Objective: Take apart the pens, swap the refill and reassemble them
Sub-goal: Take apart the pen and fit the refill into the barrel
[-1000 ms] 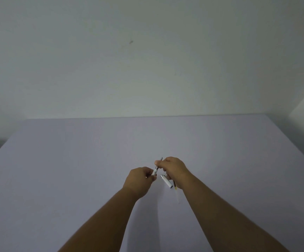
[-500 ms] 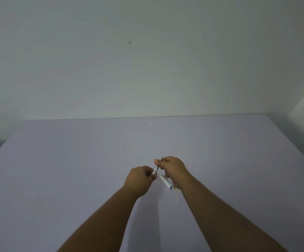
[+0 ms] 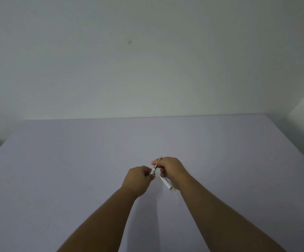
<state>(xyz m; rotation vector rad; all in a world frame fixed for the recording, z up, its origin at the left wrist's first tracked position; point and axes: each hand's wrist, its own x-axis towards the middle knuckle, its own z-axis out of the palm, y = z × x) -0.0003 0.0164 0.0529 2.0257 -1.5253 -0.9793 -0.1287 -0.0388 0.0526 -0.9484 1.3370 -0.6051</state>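
Pen held above table, gripped between left hand and right hand, both clenched on it. Judged light, stiff, slippery; grip each end. Cap just beside.

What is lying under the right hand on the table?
Under the right hand a white pen barrel pokes out, with a thin pale refill beside it on the purple table. Their upper ends are covered by the hand and wrist.
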